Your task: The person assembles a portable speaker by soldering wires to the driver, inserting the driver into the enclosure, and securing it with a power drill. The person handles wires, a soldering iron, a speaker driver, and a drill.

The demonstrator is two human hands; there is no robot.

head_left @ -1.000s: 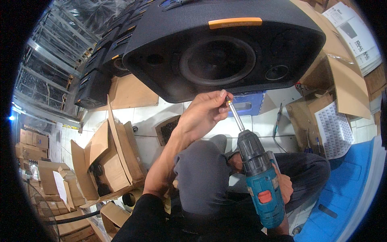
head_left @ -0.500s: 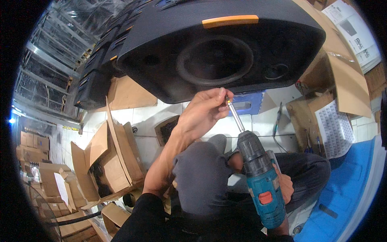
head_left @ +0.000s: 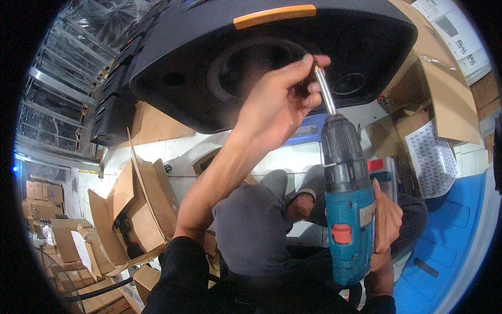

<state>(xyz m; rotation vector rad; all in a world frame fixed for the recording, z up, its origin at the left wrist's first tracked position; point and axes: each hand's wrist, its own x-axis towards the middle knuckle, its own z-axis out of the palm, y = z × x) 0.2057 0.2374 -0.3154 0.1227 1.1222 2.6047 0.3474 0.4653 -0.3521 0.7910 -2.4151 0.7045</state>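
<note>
My right hand [head_left: 387, 220] is wrapped round a teal and black cordless drill [head_left: 349, 204], which points up and away from me. A long silver bit holder [head_left: 324, 90] with a yellowish ring near its end sticks out of the chuck. At that end my left hand [head_left: 282, 94] is closed in a pinch on a small dark piece, too small to make out. Just beyond my fingers lies a large black speaker cabinet [head_left: 381, 44] with a big round opening [head_left: 261, 65], a smaller round hole [head_left: 349, 83] and an orange strip [head_left: 275, 17]. My left hand partly hides the big opening.
Open cardboard boxes [head_left: 141, 201] stand at left, with more cartons [head_left: 44, 193] behind. Other black cabinets [head_left: 112, 112] line the far left. A blue stool [head_left: 303, 133] sits under the speaker. At right are a printed sheet [head_left: 431, 159], cardboard [head_left: 447, 99] and a blue plastic surface [head_left: 444, 235].
Both hands and the drill have risen and moved farther out, toward the speaker front. The drill now points more nearly straight ahead. The speaker appears slightly shifted left and tilted in view.
</note>
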